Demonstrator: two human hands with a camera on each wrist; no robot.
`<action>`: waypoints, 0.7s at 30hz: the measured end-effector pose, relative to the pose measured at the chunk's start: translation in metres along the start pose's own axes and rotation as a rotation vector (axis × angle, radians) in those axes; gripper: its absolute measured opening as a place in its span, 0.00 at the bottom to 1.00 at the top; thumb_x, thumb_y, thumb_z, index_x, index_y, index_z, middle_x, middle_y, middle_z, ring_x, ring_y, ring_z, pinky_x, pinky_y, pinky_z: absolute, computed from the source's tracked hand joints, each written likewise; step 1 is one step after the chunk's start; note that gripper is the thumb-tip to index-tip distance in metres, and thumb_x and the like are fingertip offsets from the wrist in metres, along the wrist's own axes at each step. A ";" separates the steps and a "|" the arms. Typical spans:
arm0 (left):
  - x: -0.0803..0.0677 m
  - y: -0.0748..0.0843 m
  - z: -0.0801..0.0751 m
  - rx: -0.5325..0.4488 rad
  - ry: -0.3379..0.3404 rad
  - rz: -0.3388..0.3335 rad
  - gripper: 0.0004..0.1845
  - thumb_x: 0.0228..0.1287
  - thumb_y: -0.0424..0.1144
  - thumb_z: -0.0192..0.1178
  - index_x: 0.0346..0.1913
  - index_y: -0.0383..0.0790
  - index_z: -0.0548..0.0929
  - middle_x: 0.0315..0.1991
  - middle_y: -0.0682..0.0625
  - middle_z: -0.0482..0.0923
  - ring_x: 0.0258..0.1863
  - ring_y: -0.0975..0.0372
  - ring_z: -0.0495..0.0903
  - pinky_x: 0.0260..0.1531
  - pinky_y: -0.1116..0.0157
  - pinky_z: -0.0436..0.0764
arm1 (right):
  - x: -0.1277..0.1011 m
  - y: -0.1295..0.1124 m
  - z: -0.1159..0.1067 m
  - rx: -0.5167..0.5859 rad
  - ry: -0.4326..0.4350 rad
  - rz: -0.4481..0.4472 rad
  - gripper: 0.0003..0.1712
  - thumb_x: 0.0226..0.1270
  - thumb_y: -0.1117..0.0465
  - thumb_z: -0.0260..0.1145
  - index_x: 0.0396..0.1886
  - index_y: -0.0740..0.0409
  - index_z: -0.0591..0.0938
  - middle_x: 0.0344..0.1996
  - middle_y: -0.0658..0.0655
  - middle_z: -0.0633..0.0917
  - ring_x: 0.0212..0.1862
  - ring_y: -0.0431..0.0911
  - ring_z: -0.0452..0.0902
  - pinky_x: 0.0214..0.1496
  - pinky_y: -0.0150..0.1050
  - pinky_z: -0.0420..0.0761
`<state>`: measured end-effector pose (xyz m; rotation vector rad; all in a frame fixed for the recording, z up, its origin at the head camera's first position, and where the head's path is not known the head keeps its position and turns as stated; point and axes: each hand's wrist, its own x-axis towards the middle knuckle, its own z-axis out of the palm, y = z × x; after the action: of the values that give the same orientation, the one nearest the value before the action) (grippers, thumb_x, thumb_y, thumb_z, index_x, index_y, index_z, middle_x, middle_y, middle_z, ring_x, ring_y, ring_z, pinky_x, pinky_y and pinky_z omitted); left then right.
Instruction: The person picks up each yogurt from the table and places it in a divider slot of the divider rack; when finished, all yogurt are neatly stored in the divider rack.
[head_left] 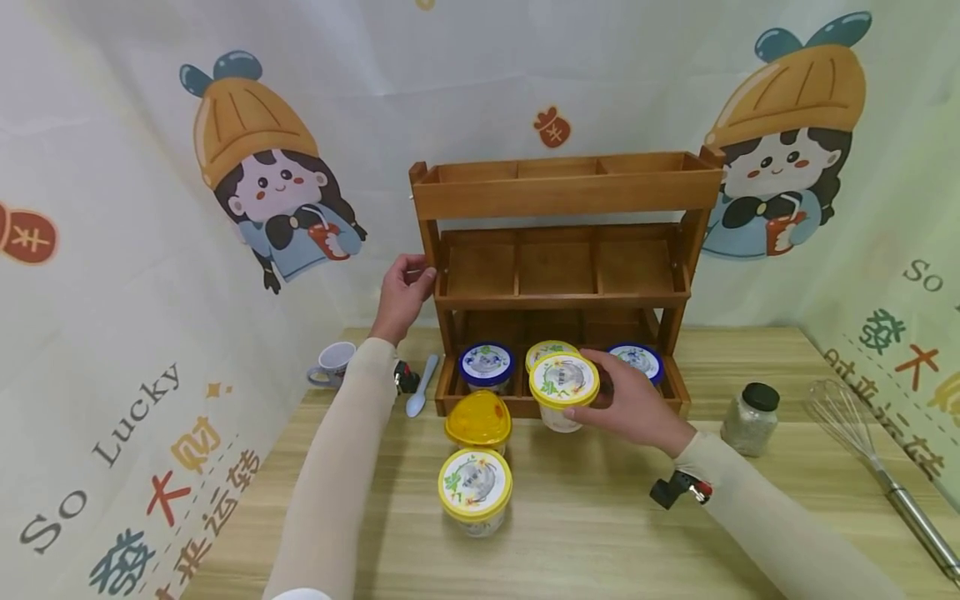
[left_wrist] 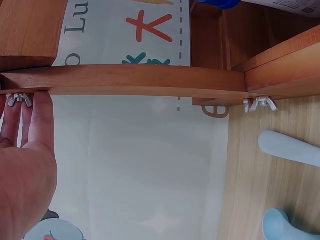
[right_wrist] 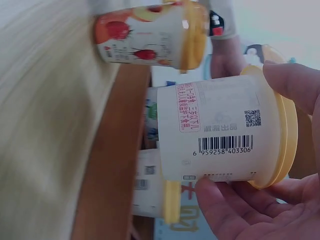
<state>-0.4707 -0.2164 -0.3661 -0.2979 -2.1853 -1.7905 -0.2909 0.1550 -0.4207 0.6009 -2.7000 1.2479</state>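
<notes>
My right hand (head_left: 633, 400) grips a white tub with a yellow lid (head_left: 564, 383), thumb at its lid and fingers round its side. The barcode side of this tub (right_wrist: 220, 130) fills the right wrist view. It is held in front of the bottom tier of a wooden three-tier rack (head_left: 562, 287). Behind it, another yellow-lidded tub (head_left: 550, 348) stands partly hidden in the middle compartment. A blue-lidded tub (head_left: 486, 365) is on its left, a second blue-lidded tub (head_left: 637, 360) on its right. My left hand (head_left: 405, 296) touches the rack's left upright by a wing nut (left_wrist: 20, 100), fingers fairly straight.
In front of the rack stand a fruit-printed cup with an orange-yellow lid (head_left: 478, 418) and another yellow-lidded tub (head_left: 476, 487). A pale spoon (head_left: 422, 387) and a mug (head_left: 333, 363) lie left; a black-lidded jar (head_left: 750, 419) and a whisk (head_left: 870, 454) are right.
</notes>
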 end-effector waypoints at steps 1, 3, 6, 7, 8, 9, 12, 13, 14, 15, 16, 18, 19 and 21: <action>0.000 0.000 0.000 0.000 -0.001 -0.003 0.21 0.79 0.41 0.62 0.67 0.37 0.76 0.65 0.39 0.77 0.62 0.51 0.79 0.60 0.56 0.87 | -0.001 -0.001 -0.003 0.005 0.003 0.000 0.58 0.57 0.44 0.84 0.80 0.61 0.65 0.66 0.63 0.80 0.61 0.56 0.81 0.56 0.45 0.90; 0.000 0.000 0.000 0.001 -0.004 -0.008 0.21 0.78 0.41 0.62 0.68 0.37 0.76 0.65 0.39 0.77 0.62 0.51 0.79 0.61 0.56 0.87 | -0.003 -0.003 -0.008 0.031 0.006 -0.006 0.58 0.58 0.45 0.83 0.80 0.62 0.64 0.66 0.63 0.79 0.61 0.56 0.81 0.54 0.43 0.90; -0.001 0.002 0.000 -0.001 0.003 -0.003 0.21 0.79 0.41 0.61 0.67 0.37 0.76 0.65 0.39 0.77 0.61 0.52 0.80 0.61 0.55 0.87 | -0.002 -0.008 -0.018 0.057 0.021 -0.016 0.58 0.60 0.47 0.83 0.81 0.62 0.63 0.67 0.64 0.78 0.61 0.57 0.80 0.55 0.46 0.91; -0.001 0.003 0.000 -0.002 0.006 0.000 0.20 0.79 0.41 0.61 0.67 0.37 0.76 0.65 0.39 0.77 0.61 0.52 0.80 0.61 0.55 0.87 | -0.002 -0.010 -0.022 0.063 0.033 -0.023 0.57 0.60 0.48 0.83 0.81 0.63 0.63 0.67 0.64 0.78 0.60 0.57 0.81 0.55 0.47 0.91; 0.000 0.005 0.000 -0.001 0.008 0.000 0.20 0.79 0.41 0.61 0.67 0.37 0.76 0.65 0.39 0.77 0.61 0.52 0.80 0.61 0.55 0.87 | -0.001 -0.012 -0.026 0.064 0.043 -0.028 0.57 0.60 0.49 0.83 0.81 0.62 0.63 0.67 0.65 0.77 0.59 0.57 0.81 0.55 0.47 0.91; 0.000 0.005 0.000 0.000 0.009 0.000 0.20 0.79 0.41 0.61 0.67 0.37 0.76 0.65 0.39 0.77 0.61 0.52 0.80 0.62 0.55 0.87 | -0.001 -0.013 -0.030 0.067 0.053 -0.030 0.56 0.61 0.49 0.83 0.81 0.62 0.63 0.68 0.65 0.77 0.59 0.58 0.81 0.55 0.47 0.91; 0.001 0.005 0.000 0.007 0.003 -0.011 0.20 0.79 0.41 0.61 0.67 0.38 0.76 0.66 0.40 0.77 0.62 0.52 0.80 0.63 0.55 0.86 | -0.001 -0.017 -0.040 0.059 0.078 -0.023 0.55 0.62 0.51 0.82 0.82 0.61 0.62 0.70 0.65 0.76 0.60 0.58 0.81 0.54 0.44 0.91; 0.001 0.005 0.000 0.011 0.000 -0.018 0.20 0.80 0.42 0.61 0.67 0.39 0.76 0.66 0.40 0.77 0.63 0.52 0.80 0.64 0.55 0.86 | -0.001 -0.018 -0.043 0.062 0.086 -0.023 0.55 0.63 0.51 0.81 0.82 0.61 0.62 0.70 0.65 0.75 0.60 0.58 0.81 0.55 0.44 0.91; 0.001 0.005 0.000 0.015 -0.003 -0.023 0.20 0.80 0.42 0.61 0.68 0.39 0.76 0.66 0.41 0.76 0.63 0.53 0.79 0.64 0.55 0.85 | -0.001 -0.020 -0.047 0.068 0.090 -0.026 0.54 0.64 0.52 0.81 0.82 0.62 0.62 0.70 0.65 0.75 0.61 0.58 0.80 0.56 0.45 0.90; 0.001 0.004 0.000 0.015 -0.004 -0.023 0.20 0.80 0.42 0.61 0.68 0.39 0.76 0.66 0.41 0.76 0.63 0.52 0.79 0.64 0.54 0.85 | -0.001 -0.022 -0.050 0.073 0.097 -0.029 0.54 0.64 0.53 0.80 0.82 0.62 0.61 0.70 0.65 0.75 0.61 0.58 0.80 0.57 0.48 0.90; 0.000 0.004 0.000 0.013 -0.005 -0.021 0.20 0.80 0.42 0.61 0.68 0.39 0.76 0.66 0.40 0.76 0.64 0.52 0.79 0.64 0.54 0.85 | 0.000 -0.023 -0.054 0.076 0.105 -0.034 0.54 0.65 0.53 0.80 0.82 0.62 0.61 0.69 0.65 0.75 0.61 0.59 0.80 0.59 0.50 0.90; 0.000 0.004 0.000 0.011 -0.004 -0.013 0.20 0.80 0.42 0.61 0.68 0.39 0.76 0.66 0.40 0.76 0.64 0.51 0.79 0.64 0.53 0.85 | 0.001 -0.026 -0.061 0.089 0.115 -0.041 0.54 0.66 0.54 0.79 0.83 0.62 0.60 0.70 0.66 0.75 0.61 0.60 0.80 0.62 0.56 0.88; -0.001 0.003 0.001 0.011 -0.003 -0.012 0.20 0.80 0.42 0.61 0.68 0.39 0.75 0.66 0.40 0.76 0.64 0.51 0.79 0.64 0.53 0.85 | 0.002 -0.027 -0.065 0.090 0.121 -0.040 0.54 0.66 0.54 0.79 0.83 0.61 0.59 0.70 0.66 0.74 0.62 0.60 0.80 0.63 0.58 0.86; -0.002 0.003 0.001 0.006 -0.001 -0.015 0.20 0.80 0.41 0.61 0.67 0.38 0.76 0.66 0.40 0.76 0.64 0.51 0.79 0.64 0.53 0.85 | 0.003 -0.029 -0.072 0.086 0.127 -0.037 0.55 0.67 0.54 0.79 0.84 0.60 0.57 0.71 0.66 0.74 0.63 0.61 0.80 0.65 0.58 0.85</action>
<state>-0.4677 -0.2150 -0.3643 -0.2825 -2.1987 -1.7919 -0.2875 0.1911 -0.3523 0.5581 -2.5322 1.3505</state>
